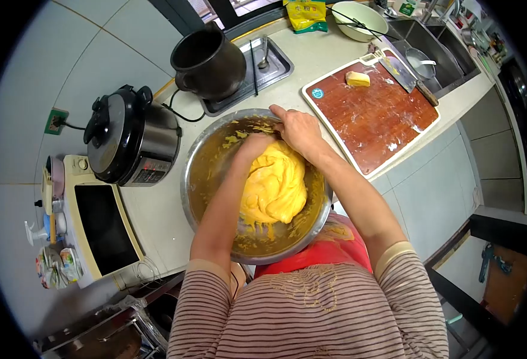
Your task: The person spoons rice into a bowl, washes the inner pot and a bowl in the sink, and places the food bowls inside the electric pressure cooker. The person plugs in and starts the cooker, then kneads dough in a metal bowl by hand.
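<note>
A large metal bowl (193, 179) holds a smooth mass of yellow dough (275, 188), with smears of dough on its inner wall. My left hand (256, 145) is down inside the bowl at the dough's far left edge, its fingers hidden from view. At the far rim, my right hand (299, 128) grips the bowl, with one finger reaching over the edge and the others curled inside, close to the dough.
Left of the bowl stands a pressure cooker (150, 140), with a microwave (105, 221) nearer. Behind are a dark pot (209, 63) and metal tray (278, 67). A cutting board (377, 125) holds a yellow piece (358, 79) and cleaver (400, 73), near the sink (446, 66).
</note>
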Tool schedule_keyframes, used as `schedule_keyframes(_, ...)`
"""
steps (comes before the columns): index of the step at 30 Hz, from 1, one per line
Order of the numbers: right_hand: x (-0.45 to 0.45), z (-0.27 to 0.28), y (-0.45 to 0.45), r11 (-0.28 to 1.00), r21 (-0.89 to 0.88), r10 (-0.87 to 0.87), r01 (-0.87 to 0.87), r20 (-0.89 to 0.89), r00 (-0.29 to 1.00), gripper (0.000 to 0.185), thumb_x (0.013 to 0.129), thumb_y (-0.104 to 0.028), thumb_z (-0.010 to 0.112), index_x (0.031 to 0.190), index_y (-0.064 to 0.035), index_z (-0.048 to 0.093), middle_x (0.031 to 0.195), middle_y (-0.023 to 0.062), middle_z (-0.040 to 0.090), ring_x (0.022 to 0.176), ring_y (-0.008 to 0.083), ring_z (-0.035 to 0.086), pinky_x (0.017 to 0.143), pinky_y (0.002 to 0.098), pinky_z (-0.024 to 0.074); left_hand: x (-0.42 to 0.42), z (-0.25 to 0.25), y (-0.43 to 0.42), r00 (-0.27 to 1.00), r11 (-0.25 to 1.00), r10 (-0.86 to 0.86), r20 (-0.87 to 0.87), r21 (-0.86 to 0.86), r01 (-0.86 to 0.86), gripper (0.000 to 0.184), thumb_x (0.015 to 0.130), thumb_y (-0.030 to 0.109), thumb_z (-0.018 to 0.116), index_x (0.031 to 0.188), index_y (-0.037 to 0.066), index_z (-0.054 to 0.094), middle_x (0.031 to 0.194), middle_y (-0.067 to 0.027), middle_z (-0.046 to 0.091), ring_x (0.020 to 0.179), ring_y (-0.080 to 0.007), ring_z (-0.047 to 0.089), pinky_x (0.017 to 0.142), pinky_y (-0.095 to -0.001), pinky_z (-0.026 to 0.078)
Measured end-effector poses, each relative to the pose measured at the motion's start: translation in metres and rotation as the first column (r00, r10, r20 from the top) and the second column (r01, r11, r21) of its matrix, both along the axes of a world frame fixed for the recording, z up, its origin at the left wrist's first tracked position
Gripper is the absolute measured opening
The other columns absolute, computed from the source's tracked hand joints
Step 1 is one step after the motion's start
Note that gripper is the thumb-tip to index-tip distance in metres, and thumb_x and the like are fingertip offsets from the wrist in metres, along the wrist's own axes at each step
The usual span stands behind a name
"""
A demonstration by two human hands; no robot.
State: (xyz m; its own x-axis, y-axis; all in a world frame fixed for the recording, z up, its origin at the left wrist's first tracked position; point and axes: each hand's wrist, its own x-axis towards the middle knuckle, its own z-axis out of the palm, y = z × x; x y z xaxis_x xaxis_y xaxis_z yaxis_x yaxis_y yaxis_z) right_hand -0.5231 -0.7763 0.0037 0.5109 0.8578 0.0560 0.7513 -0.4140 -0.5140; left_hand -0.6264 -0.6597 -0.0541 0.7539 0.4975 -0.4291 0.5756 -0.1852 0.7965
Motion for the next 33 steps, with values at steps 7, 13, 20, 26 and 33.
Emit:
schedule_keyframes(7,0.009,0.006,-0.004,0.999,-0.032,-0.007,0.007,-0.001,1.000,0.043,0.079,-0.019,0.059,0.121,-0.0158,0.053,0.086,0.0176,0.065,0.080,0.0333,0.063,0.071,0.0425,0.0497,-0.086,0.080,-0.062,0.860,0.781,-0.507,0.054,0.451,0.432,0.023,0.075,0.020,0.055,0.058,0.004,0.055,0.060,-0.0104,0.053,0.061,-0.0258,0.052,0.062,-0.0368,0.042)
schedule_keyframes(13,0.003,0.008,0.004,0.998,-0.004,0.063,-0.063,0.065,0.996,0.042,0.076,-0.012,0.056,0.118,-0.0134,0.051,0.081,0.0154,0.063,0.074,0.0322,0.063,0.062,0.0420,0.0497,-0.124,0.059,-0.099,0.805,0.609,-0.566,0.179,0.748,0.262,0.025,0.072,0.016,0.061,0.052,0.007,0.049,0.053,-0.0068,0.046,0.056,-0.0245,0.047,0.056,-0.0379,0.036)
schedule_keyframes(20,-0.001,0.008,0.004,0.855,0.401,0.087,-0.328,0.514,0.854,0.035,0.073,-0.007,0.055,0.107,-0.0010,0.055,0.095,0.0157,0.057,0.092,0.0307,0.054,0.076,0.0414,0.0470,-0.079,0.016,-0.088,0.908,0.745,-0.255,0.334,0.666,-0.035,0.024,0.072,0.015,0.063,0.054,0.006,0.050,0.053,-0.0066,0.049,0.057,-0.0256,0.050,0.058,-0.0378,0.038)
schedule_keyframes(26,-0.041,0.058,-0.062,0.910,-0.171,0.374,-0.378,-0.052,0.926,0.020,0.076,-0.017,0.056,0.088,-0.0023,0.061,0.091,0.0149,0.061,0.091,0.0285,0.059,0.074,0.0409,0.0489,-0.134,0.086,-0.095,0.909,0.714,-0.071,0.410,0.657,-0.241,0.016,0.072,0.014,0.063,0.066,0.002,0.055,0.059,-0.0087,0.055,0.061,-0.0259,0.055,0.061,-0.0363,0.045)
schedule_keyframes(33,-0.083,0.025,-0.035,0.548,-0.617,0.618,-0.565,-0.157,0.770,0.018,0.077,-0.015,0.053,0.082,-0.0064,0.068,0.084,0.0115,0.067,0.081,0.0237,0.065,0.069,0.0359,0.0523,-0.125,0.039,-0.085,0.853,0.634,-0.380,-0.357,0.571,0.522,0.015,0.066,0.017,0.058,0.068,0.006,0.068,0.069,-0.0143,0.065,0.063,-0.0289,0.064,0.056,-0.0396,0.050)
